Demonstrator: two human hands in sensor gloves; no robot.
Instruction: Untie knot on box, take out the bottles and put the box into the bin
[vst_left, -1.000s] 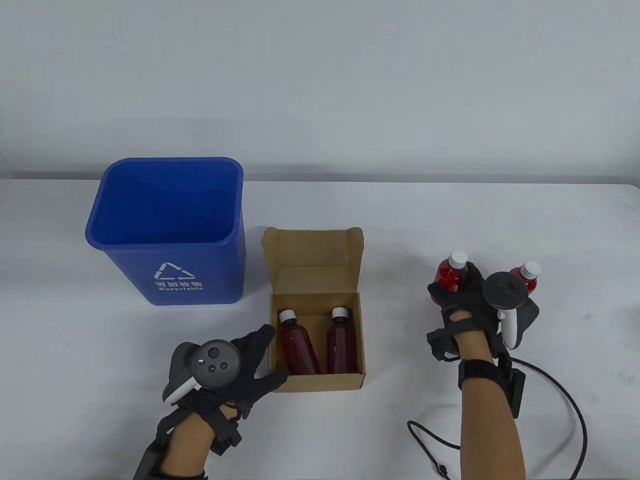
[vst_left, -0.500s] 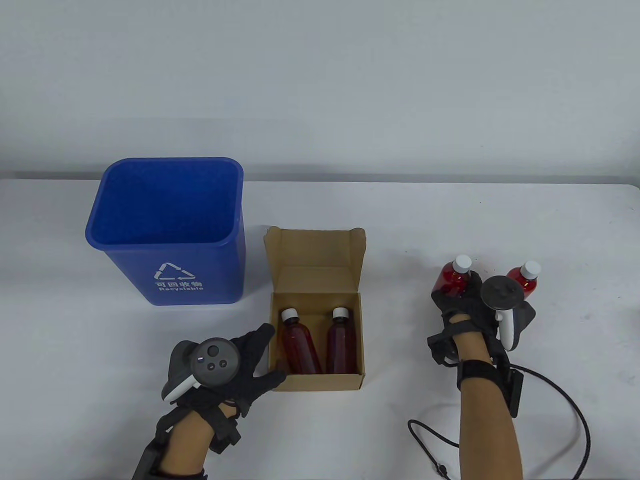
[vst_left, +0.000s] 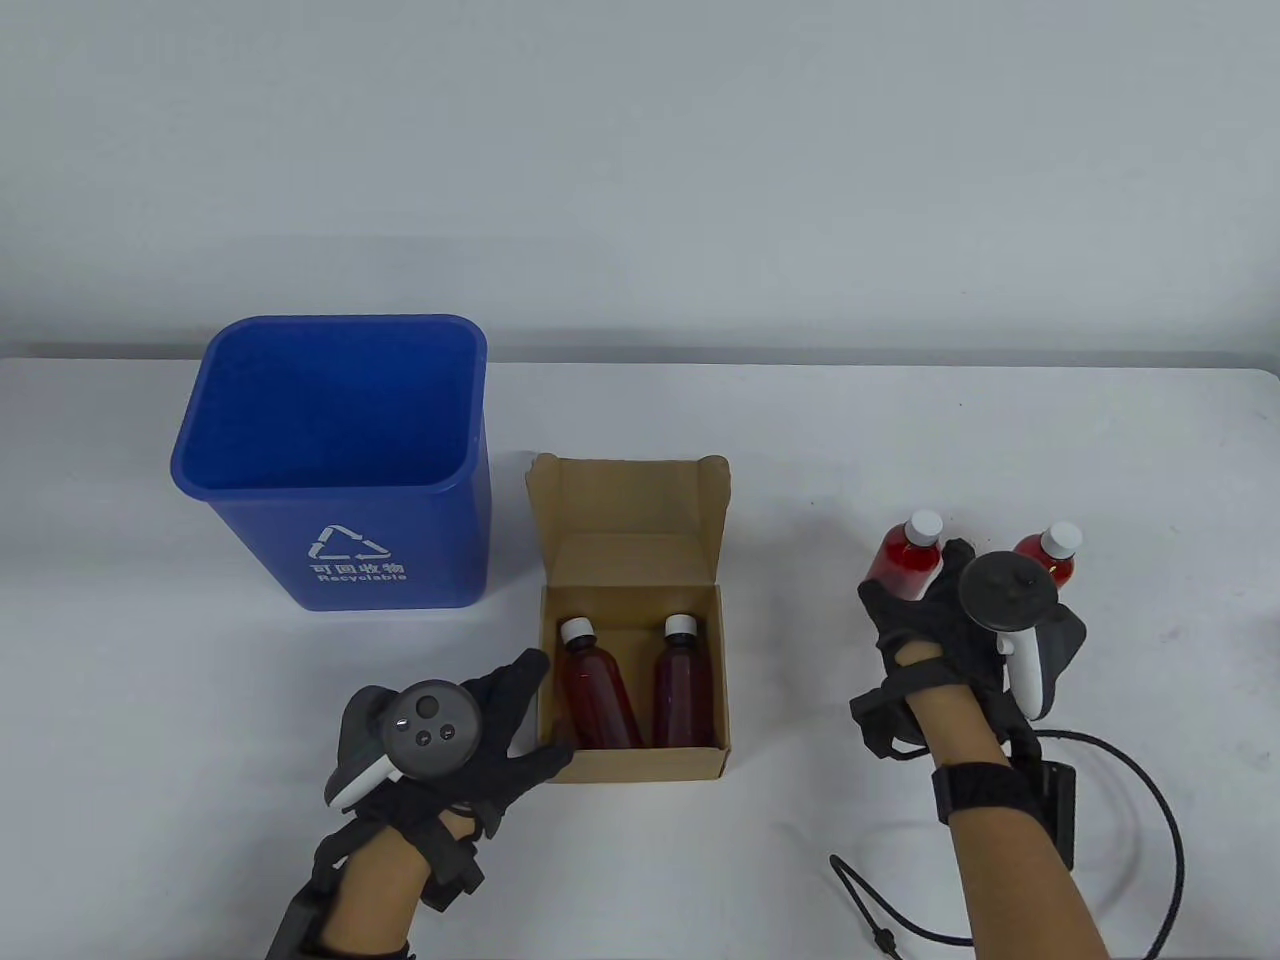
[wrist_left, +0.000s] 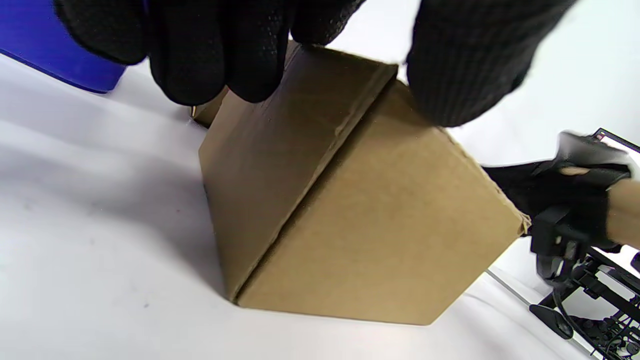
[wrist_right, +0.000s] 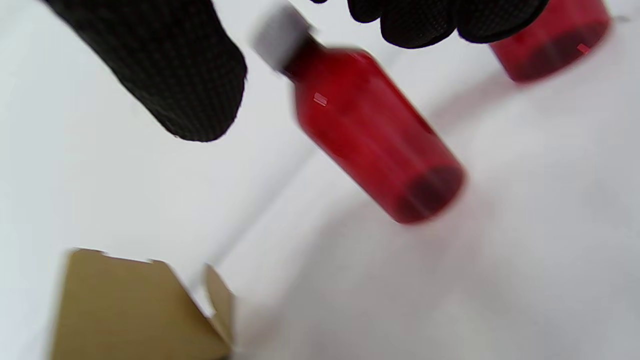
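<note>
The brown cardboard box (vst_left: 630, 765) stands open at the table's middle, lid flap up, with two red white-capped bottles (vst_left: 597, 690) (vst_left: 682, 690) lying inside. My left hand (vst_left: 530, 710) grips its near-left corner; in the left wrist view the fingers (wrist_left: 200, 60) sit on one wall's top edge and the thumb (wrist_left: 465, 65) on the other. Two more red bottles (vst_left: 905, 555) (vst_left: 1050, 555) stand on the table at right. My right hand (vst_left: 930, 600) is just behind them, open; in the right wrist view the nearer bottle (wrist_right: 370, 135) stands apart from thumb (wrist_right: 175, 70) and fingers (wrist_right: 440, 20).
A blue recycling bin (vst_left: 340, 500) stands upright left of the box, a small gap between them. A black cable (vst_left: 1150, 800) loops on the table by my right forearm. The wall runs along the table's far edge.
My right hand has let go of the left standing bottle and drawn back a little toward me. The left hand and the box have stayed put.
</note>
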